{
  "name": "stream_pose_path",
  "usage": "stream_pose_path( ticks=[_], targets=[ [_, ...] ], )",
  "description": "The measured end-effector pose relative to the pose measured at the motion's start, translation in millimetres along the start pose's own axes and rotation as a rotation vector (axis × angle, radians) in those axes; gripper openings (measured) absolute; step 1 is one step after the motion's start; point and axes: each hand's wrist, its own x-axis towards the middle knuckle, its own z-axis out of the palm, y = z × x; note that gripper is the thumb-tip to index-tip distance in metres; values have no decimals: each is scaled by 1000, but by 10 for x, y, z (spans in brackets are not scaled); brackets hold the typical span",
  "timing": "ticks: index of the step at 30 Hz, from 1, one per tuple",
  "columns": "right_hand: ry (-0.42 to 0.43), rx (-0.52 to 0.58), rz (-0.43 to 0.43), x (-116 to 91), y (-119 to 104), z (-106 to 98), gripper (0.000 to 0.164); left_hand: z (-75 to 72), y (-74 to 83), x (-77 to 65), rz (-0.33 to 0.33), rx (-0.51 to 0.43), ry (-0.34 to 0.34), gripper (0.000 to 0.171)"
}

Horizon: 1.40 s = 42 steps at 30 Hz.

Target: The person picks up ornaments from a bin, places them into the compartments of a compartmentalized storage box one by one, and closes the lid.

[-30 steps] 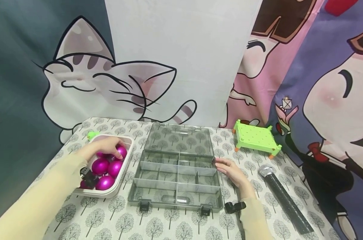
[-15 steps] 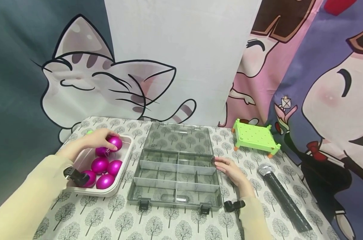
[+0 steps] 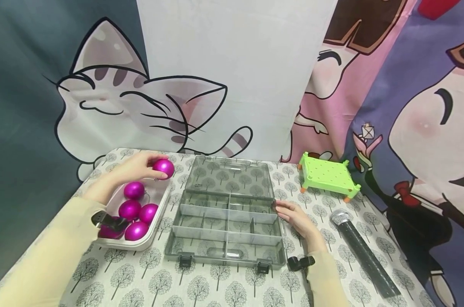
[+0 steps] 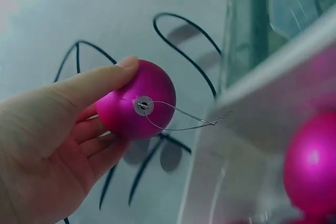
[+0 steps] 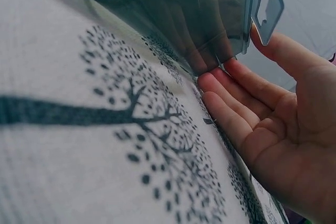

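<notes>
My left hand [image 3: 138, 167] holds a magenta Christmas ball [image 3: 164, 169] over the far rim of a white plastic tub [image 3: 155, 230]. The left wrist view shows thumb and fingers around the ball [image 4: 144, 85], its silver cap and wire loop hanging free. Several more such balls [image 3: 130, 210] lie in the tub. To the right, a clear grey compartment box [image 3: 225, 262] stands with its lid [image 3: 232, 177] laid back and thin dividers across it. Extended fingers of my right hand [image 3: 296, 219] touch the box's right side near the hinge; the right wrist view shows the fingertips at its lower edge.
A light green toy bed [image 3: 328, 174] with orange feet stands at the back right. In front of it lies a black microphone [image 3: 364, 253] with a silver head. A tree-print cloth [image 3: 197, 292] covers the table, with cartoon curtains behind.
My left hand has lifted the Christmas ball out of the tub, up and toward the far rim. My right hand stays at the box's side.
</notes>
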Motion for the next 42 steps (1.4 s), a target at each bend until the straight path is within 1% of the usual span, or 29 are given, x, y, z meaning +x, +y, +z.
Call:
stream_pose_path(
  ticks=[5, 9, 11, 17, 21, 27, 30, 35, 39, 42],
  targets=[
    [-5, 4, 0, -9, -1, -6, 56, 102, 261, 166, 12, -93, 24, 71],
    [-7, -2, 4, -12, -7, -6, 57, 261, 459, 335, 52, -167, 51, 69],
    [-13, -7, 3, -12, -10, -7, 57, 359, 554, 410, 71, -200, 61, 69],
    [-26, -10, -8, -4, -13, -2, 56, 695, 806, 596, 105, -242, 67, 68],
    [-28, -12, -14, 1, -16, 2, 56, 923, 979, 714, 125, -273, 53, 66],
    [-21, -20, -11, -12, -5, -4, 55, 1246, 1223, 861, 155, -278, 8, 67],
    [-26, -23, -16, -18, 6, -13, 54, 1419, 1289, 926, 169, -277, -27, 66],
    [-23, -16, -28, -12, 11, -13, 53, 1674, 1326, 1019, 198, -221, -80, 63],
    [-13, -19, -24, -7, 7, -6, 53, 1823, 1319, 1076, 194, -157, -125, 62],
    [-19, -12, -20, -5, 5, -2, 52, 1898, 1310, 1109, 183, -123, -171, 61]
  ],
)
